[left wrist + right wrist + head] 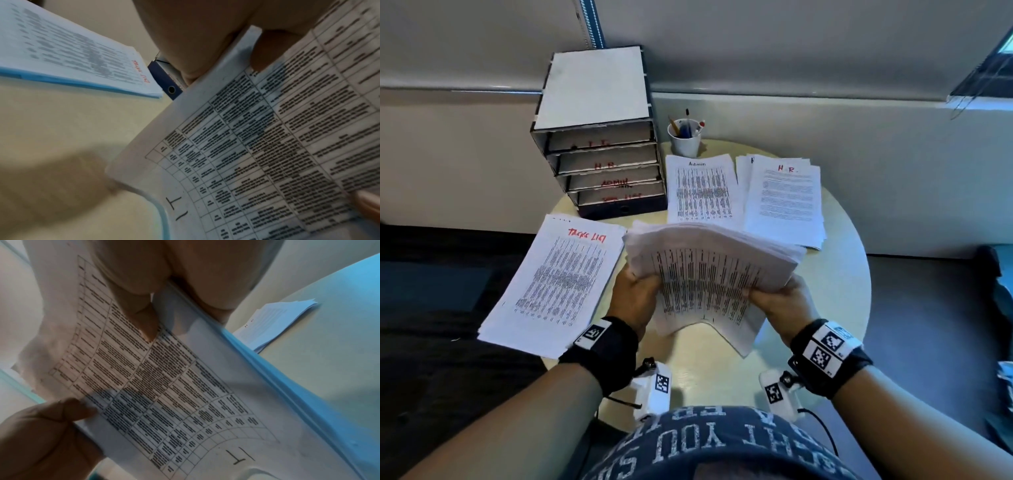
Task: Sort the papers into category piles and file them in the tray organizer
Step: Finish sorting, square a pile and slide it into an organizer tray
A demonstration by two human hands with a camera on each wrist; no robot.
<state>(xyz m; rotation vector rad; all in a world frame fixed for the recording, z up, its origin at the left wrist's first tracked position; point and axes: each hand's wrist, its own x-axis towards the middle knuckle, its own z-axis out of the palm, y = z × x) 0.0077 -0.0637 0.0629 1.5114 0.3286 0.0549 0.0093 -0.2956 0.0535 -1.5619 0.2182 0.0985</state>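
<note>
Both hands hold a thick stack of printed papers (709, 274) above the middle of the round table. My left hand (635, 294) grips its left edge, thumb on top. My right hand (779, 298) grips the right edge. The top sheet (267, 146) is a table marked "IT" (239, 456) and bends down toward me. Three sorted piles lie on the table: "Tasks List" (558, 281) at left, "Admin" (702, 188) at the back and "H.R." (784, 198) at right. The tray organizer (599, 144) with labelled trays stands at the back left.
A white cup with pens (685, 137) stands behind the Admin pile, next to the organizer. The cream round table (832, 291) shows bare surface at its right and near edges. A wall runs behind it; dark floor lies to the left.
</note>
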